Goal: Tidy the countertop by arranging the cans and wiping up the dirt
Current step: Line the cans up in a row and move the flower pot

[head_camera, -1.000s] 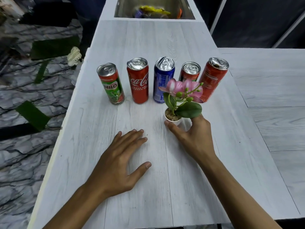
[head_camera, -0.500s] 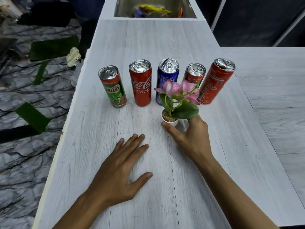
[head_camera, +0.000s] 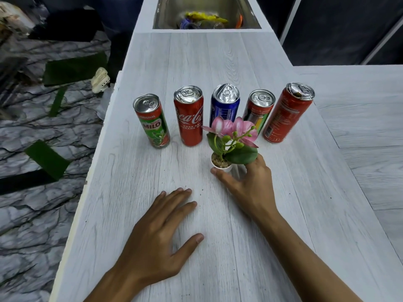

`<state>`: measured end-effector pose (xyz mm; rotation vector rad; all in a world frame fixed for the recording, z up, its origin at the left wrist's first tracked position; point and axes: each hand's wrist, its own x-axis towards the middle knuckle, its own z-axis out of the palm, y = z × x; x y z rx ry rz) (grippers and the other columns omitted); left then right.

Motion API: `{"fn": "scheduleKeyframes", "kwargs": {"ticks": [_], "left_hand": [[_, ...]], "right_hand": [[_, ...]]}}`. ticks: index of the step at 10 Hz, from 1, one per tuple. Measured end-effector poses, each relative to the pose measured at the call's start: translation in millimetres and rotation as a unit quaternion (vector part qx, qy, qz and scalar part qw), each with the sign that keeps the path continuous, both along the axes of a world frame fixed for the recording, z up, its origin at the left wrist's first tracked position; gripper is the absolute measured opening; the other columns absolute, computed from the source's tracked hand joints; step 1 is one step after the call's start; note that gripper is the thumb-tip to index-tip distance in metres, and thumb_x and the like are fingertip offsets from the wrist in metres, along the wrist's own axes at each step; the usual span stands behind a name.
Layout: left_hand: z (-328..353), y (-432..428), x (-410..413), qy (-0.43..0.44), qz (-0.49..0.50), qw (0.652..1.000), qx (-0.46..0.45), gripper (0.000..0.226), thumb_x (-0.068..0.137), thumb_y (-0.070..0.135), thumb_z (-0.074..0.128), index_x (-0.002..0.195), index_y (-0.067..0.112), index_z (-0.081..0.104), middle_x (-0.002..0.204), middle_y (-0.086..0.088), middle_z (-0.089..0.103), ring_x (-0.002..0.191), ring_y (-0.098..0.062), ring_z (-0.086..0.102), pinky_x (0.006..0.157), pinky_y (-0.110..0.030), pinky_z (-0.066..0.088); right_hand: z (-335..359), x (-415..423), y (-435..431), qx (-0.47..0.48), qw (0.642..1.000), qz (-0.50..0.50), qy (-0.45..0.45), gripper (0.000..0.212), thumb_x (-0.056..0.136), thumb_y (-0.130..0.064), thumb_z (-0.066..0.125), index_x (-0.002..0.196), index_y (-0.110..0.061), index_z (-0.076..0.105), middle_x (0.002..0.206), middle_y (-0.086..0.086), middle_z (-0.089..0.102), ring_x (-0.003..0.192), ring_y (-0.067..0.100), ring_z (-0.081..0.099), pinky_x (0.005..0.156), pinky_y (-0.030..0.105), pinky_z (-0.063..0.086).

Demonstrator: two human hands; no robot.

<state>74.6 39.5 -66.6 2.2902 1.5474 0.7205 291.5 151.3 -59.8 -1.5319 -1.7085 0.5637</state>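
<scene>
Several cans stand upright in a row across the white countertop (head_camera: 305,203): a green Milo can (head_camera: 152,122), a red Coca-Cola can (head_camera: 189,116), a blue can (head_camera: 224,103), a red and green can (head_camera: 259,107) and a red can (head_camera: 286,113) at the right end. Just in front of the blue can stands a small white pot with pink flowers (head_camera: 232,141). My right hand (head_camera: 246,184) grips that pot from the near side. My left hand (head_camera: 159,236) lies flat on the counter, fingers spread, holding nothing. A few dark specks (head_camera: 201,191) dot the counter between my hands.
A steel sink (head_camera: 165,16) with yellow and orange items in it is set into the far end of the counter. The counter's left edge drops to a marbled floor with green strips (head_camera: 46,156) and a pale object (head_camera: 100,80). A second counter wing extends right.
My right hand has slid the flower pot slightly away from me, closer to the row of cans. My left hand has stayed flat in place.
</scene>
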Motion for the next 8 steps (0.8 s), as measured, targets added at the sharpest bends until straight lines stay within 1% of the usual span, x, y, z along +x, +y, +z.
{"fn": "scheduleKeyframes", "kwargs": {"ticks": [1,2,3,4,5,6,7,8], "left_hand": [[1.4,-3.8,-4.3,-0.008,0.009,1.0,0.02,0.057,0.093,0.053,0.064,0.135,0.014,0.066,0.151,0.001,0.055,0.144,-0.015,0.047,0.114,-0.051,0.043],[0.3,-6.9,-9.2,-0.013,0.016,0.999,0.026,0.056,0.092,0.052,0.067,0.132,0.013,0.068,0.148,0.001,0.057,0.141,-0.015,0.05,0.114,-0.051,0.043],[-1.7,-9.1,-13.0,-0.014,0.013,0.999,0.028,0.055,0.091,0.051,0.069,0.131,0.013,0.069,0.147,0.003,0.058,0.14,-0.014,0.051,0.114,-0.05,0.043],[-4.8,-10.2,-14.6,-0.019,0.007,0.999,0.039,0.055,0.091,0.051,0.069,0.13,0.013,0.069,0.147,0.003,0.058,0.14,-0.014,0.051,0.113,-0.051,0.044],[-5.2,-9.6,-14.9,-0.016,0.002,0.999,0.045,0.054,0.091,0.051,0.071,0.129,0.013,0.07,0.145,0.003,0.059,0.139,-0.014,0.053,0.112,-0.052,0.045],[-6.4,-9.6,-13.8,-0.025,0.0,0.999,0.041,0.053,0.089,0.05,0.074,0.129,0.015,0.07,0.145,0.006,0.06,0.138,-0.013,0.054,0.112,-0.05,0.045],[-6.1,-9.4,-13.1,-0.034,0.001,0.999,0.033,0.052,0.089,0.053,0.072,0.128,0.019,0.071,0.143,0.01,0.06,0.136,-0.01,0.054,0.112,-0.046,0.045],[-0.1,-8.0,-10.6,-0.032,0.005,0.999,0.031,0.049,0.089,0.055,0.071,0.123,0.019,0.074,0.138,0.01,0.064,0.133,-0.009,0.058,0.112,-0.042,0.046]], "right_hand": [[-1.4,-0.9,-0.4,0.007,1.0,0.001,-0.006,0.053,0.078,-0.049,0.084,0.12,-0.021,0.069,0.122,0.0,0.067,0.113,0.022,0.062,0.093,0.044,0.057],[-1.0,-1.4,-0.3,0.002,1.0,-0.001,-0.01,0.055,0.078,-0.052,0.083,0.121,-0.021,0.069,0.124,0.0,0.067,0.113,0.019,0.062,0.094,0.042,0.056],[-0.8,-0.5,0.5,0.015,1.0,0.002,-0.007,0.054,0.078,-0.052,0.083,0.121,-0.023,0.07,0.121,-0.008,0.064,0.112,0.006,0.056,0.096,0.035,0.054],[-1.0,0.6,1.2,0.015,1.0,0.008,-0.015,0.054,0.079,-0.053,0.081,0.122,-0.023,0.069,0.123,-0.01,0.062,0.114,0.005,0.054,0.098,0.038,0.054],[-2.2,1.2,2.4,-0.002,0.999,0.007,-0.033,0.057,0.079,-0.056,0.079,0.124,-0.023,0.068,0.126,-0.003,0.064,0.117,0.018,0.057,0.097,0.046,0.053],[-1.5,1.5,1.6,-0.005,0.999,0.005,-0.034,0.058,0.079,-0.057,0.079,0.125,-0.023,0.067,0.128,-0.002,0.063,0.118,0.02,0.057,0.097,0.047,0.053],[-1.8,0.4,2.9,0.005,0.999,0.009,-0.045,0.059,0.08,-0.057,0.078,0.127,-0.023,0.065,0.129,-0.002,0.062,0.119,0.022,0.057,0.099,0.048,0.052],[-1.2,2.7,0.3,-0.006,0.999,0.014,-0.048,0.069,0.078,-0.06,0.079,0.134,-0.025,0.06,0.137,-0.002,0.058,0.13,0.021,0.051,0.107,0.047,0.047]]}}
